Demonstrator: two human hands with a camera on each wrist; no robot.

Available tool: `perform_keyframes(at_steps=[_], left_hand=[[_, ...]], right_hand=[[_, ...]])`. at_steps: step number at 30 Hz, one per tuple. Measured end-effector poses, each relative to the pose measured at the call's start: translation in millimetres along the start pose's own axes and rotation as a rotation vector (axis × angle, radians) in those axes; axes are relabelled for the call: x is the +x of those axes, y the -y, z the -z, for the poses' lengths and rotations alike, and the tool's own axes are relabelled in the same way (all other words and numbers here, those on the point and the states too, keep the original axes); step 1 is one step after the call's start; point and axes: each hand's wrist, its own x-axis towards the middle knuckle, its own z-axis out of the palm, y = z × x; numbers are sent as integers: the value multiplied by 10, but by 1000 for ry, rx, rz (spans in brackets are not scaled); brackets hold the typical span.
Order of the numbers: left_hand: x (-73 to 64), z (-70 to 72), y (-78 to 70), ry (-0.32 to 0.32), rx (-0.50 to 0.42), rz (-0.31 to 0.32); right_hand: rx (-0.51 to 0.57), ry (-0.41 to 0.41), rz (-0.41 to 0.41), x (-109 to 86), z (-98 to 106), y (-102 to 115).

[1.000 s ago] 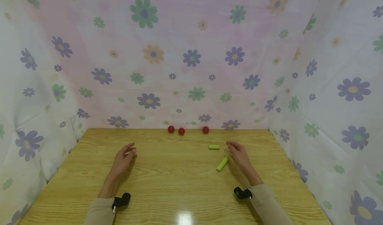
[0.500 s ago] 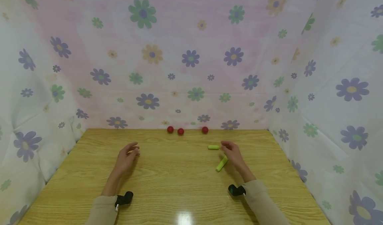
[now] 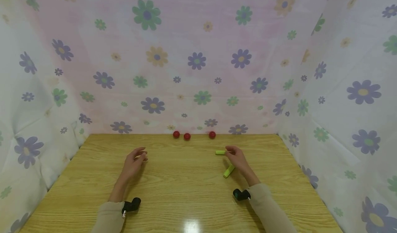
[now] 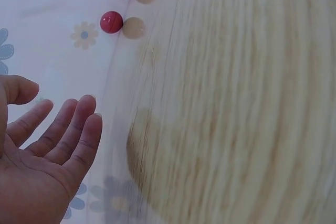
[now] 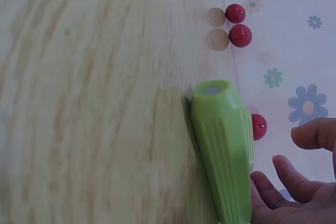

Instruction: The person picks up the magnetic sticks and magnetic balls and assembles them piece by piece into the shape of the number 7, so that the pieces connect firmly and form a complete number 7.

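My left hand (image 3: 134,164) hangs over the left side of the table with fingers loosely bent and holds nothing; in the left wrist view the palm (image 4: 39,177) shows bare. Over on the right, my right hand (image 3: 237,159) is at the end of a short light-green plastic stick (image 3: 220,152) and covers its right tip in the head view. A second, similar green stick (image 3: 228,171) lies slanted below that hand. Up close in the right wrist view, this green stick (image 5: 220,145) has ribbed sides and a greyish end. The right thumb and fingers are spread apart.
Three red balls (image 3: 187,136) sit along the table's back edge, two close together and one farther right. The wood-grain table (image 3: 173,191) is bordered by flower-patterned cloth (image 3: 173,71) at the back and both sides.
My right hand has moved left, from beside the far green stick to over its right end. My left hand has drifted slightly right. The sticks and balls have stayed put.
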Motion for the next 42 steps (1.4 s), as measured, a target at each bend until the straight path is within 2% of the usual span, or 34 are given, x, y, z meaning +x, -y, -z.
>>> perform_keyframes(at_steps=[8, 14, 23, 36, 42], left_hand=[[7, -39, -1, -2, -26, 7], [25, -82, 26, -4, -51, -13], [64, -159, 30, 21, -85, 32], [89, -263, 27, 28, -97, 23], [111, -299, 23, 21, -102, 23]], right_hand=[[-39, 37, -17, 15, -28, 21], [-82, 45, 0, 44, -51, 33], [-146, 71, 21, 72, -72, 73], [-151, 68, 74, 104, -157, 56], [-162, 58, 67, 142, -219, 90]])
